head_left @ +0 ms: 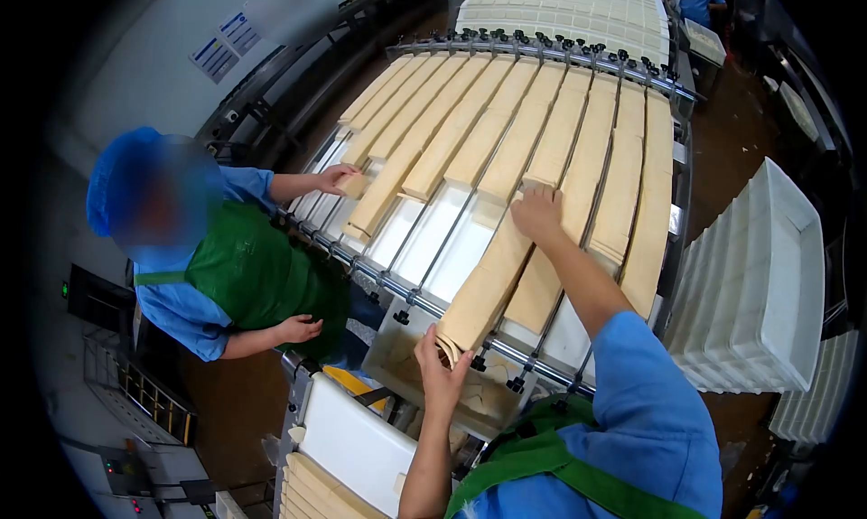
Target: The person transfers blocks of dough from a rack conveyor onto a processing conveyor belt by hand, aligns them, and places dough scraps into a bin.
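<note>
Long stacked strips of pale dough-like sheet point(488, 289) lie in lanes on a white surface divided by thin metal rods. My left hand point(440, 370) grips the near end of one strip, where its layers show, at the front rail. Farther up, my right hand point(539, 212) has its fingers bent down at the far part of the same strip, beside the end of another strip point(553, 153). Whether those fingers pinch the strip or only press on it is hidden.
A co-worker in a green apron point(244, 257) stands at the left, one hand on a short piece point(354, 186). Stacked white crates point(745, 284) stand right. Below the front rail point(415, 298) is a bin with scraps point(483, 397); more strips point(316, 492) lie bottom left.
</note>
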`<state>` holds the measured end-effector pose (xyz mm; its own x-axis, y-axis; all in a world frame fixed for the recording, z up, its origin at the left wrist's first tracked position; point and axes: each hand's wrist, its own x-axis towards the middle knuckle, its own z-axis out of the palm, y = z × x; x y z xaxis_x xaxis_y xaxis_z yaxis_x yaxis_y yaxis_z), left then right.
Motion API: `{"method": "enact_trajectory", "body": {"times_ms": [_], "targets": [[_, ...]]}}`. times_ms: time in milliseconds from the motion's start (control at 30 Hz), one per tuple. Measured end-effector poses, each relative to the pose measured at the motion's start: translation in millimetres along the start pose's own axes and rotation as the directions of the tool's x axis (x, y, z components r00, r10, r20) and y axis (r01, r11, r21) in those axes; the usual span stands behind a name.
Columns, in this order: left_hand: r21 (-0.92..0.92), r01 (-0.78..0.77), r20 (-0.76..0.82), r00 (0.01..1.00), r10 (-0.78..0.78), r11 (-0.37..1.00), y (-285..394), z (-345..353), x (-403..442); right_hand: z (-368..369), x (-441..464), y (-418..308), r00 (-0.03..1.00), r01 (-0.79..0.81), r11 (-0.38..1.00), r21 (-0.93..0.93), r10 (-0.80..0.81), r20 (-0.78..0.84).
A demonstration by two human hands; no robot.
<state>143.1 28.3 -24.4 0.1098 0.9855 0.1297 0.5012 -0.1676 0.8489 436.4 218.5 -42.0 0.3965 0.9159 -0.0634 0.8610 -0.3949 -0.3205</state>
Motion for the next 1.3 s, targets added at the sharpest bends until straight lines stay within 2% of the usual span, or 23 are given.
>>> {"method": "enact_trajectory", "body": {"times_ms": [67,200,267,367,433,467,533,600,667,733,800,833,867,900,933,1000,1033,1100,1133,1167,1233,1267,1300], "targets": [[0.096,-0.052,0.004,0.999,0.052,0.994,2.2,6.8,4.3,4.9,2.4,6.3,0.988,0.068,0.996,-0.065,-0.076,-0.134],[0.074,-0.043,0.019,0.999,0.041,0.996,10.6,21.6,20.2,0.1,-10.9,1.8,0.983,0.049,0.996,-0.073,-0.061,-0.174],[0.046,-0.194,0.086,0.978,0.189,0.980,-3.2,36.1,32.3,0.4,-40.3,-14.1,0.879,0.228,0.973,-0.017,-0.213,-0.426],[0.019,-0.178,0.095,0.980,0.175,0.984,-2.4,39.1,36.2,-0.2,-90.6,-41.3,0.865,0.464,0.864,0.193,-0.395,-0.310],[0.006,-0.169,0.087,0.982,0.168,0.986,-7.5,36.6,32.3,-0.5,-129.6,-49.7,0.767,0.641,0.706,0.299,-0.595,-0.239],[-0.108,-0.169,0.023,0.985,0.172,0.980,-24.3,43.1,30.6,0.1,-146.9,-53.7,0.684,0.717,0.599,0.357,-0.704,-0.191],[-0.252,0.105,-0.056,0.991,-0.123,0.962,-10.1,37.8,17.4,13.4,-166.6,-52.6,0.527,0.844,0.500,0.194,-0.841,-0.125],[-0.126,0.097,-0.178,0.977,-0.118,0.987,-32.2,35.1,5.2,15.1,-171.4,-50.3,0.529,0.848,0.529,0.035,-0.849,0.011],[-0.209,0.104,-0.287,0.944,-0.163,0.972,-32.4,27.4,-10.9,41.1,-167.7,-39.7,0.561,0.828,0.561,0.004,-0.828,-0.013],[0.088,0.060,-0.356,0.934,-0.025,0.994,-37.9,12.8,-29.9,32.0,-168.2,-41.1,0.599,0.796,0.603,0.050,-0.797,0.079],[0.016,0.132,-0.451,0.886,-0.111,0.991,-44.6,2.6,-50.1,32.1,-168.6,-44.9,0.643,0.758,0.651,0.050,-0.757,0.115],[-0.039,0.167,-0.421,0.891,-0.167,0.985,-45.3,-6.4,-60.2,36.7,-168.3,-47.0,0.602,0.791,0.609,0.049,-0.791,0.113],[-0.096,0.198,-0.383,0.897,-0.219,0.976,-46.2,-13.5,-70.6,41.2,-167.9,-48.6,0.644,0.758,0.651,0.027,-0.755,0.121],[-0.168,0.187,-0.421,0.874,-0.242,0.968,-47.7,-18.1,-82.1,43.9,-169.2,-51.5,0.688,0.721,0.693,0.002,-0.715,0.126],[-0.176,0.185,-0.457,0.855,-0.247,0.967,-54.3,-19.5,-93.7,42.3,-171.3,-55.8,0.658,0.748,0.663,-0.004,-0.742,0.124],[-0.212,0.212,-0.476,0.830,-0.290,0.954,-69.5,-25.5,-120.4,37.8,-184.0,-67.3,0.687,0.722,0.691,0.012,-0.720,0.097],[-0.225,0.206,-0.500,0.815,-0.294,0.952,-72.0,-31.4,-133.7,39.9,-190.4,-69.9,0.659,0.748,0.661,0.060,-0.750,0.055],[-0.187,0.336,-0.416,0.824,-0.384,0.923,-75.6,-44.4,-164.0,51.0,-203.7,-76.6,0.598,0.798,0.593,0.110,-0.801,-0.017],[-0.203,0.336,-0.430,0.813,-0.392,0.920,-75.0,-49.5,-176.9,57.3,-209.5,-80.1,0.570,0.817,0.561,0.132,-0.820,-0.040],[-0.221,0.342,-0.460,0.789,-0.407,0.913,-73.0,-52.5,-190.3,60.0,-217.1,-83.4,0.553,0.829,0.546,0.123,-0.832,-0.032],[-0.253,0.349,-0.500,0.751,-0.430,0.902,-73.8,-59.3,-215.2,63.9,-234.7,-92.1,0.444,0.880,0.417,0.229,-0.892,-0.084],[-0.210,0.343,-0.575,0.714,-0.399,0.916,-77.5,-62.9,-227.1,70.3,-242.2,-95.0,0.427,0.888,0.401,0.224,-0.901,-0.078],[-0.164,0.342,-0.643,0.674,-0.364,0.925,-81.4,-67.0,-239.8,77.3,-250.1,-97.1,0.421,0.872,0.382,0.307,-0.905,-0.068]]}}
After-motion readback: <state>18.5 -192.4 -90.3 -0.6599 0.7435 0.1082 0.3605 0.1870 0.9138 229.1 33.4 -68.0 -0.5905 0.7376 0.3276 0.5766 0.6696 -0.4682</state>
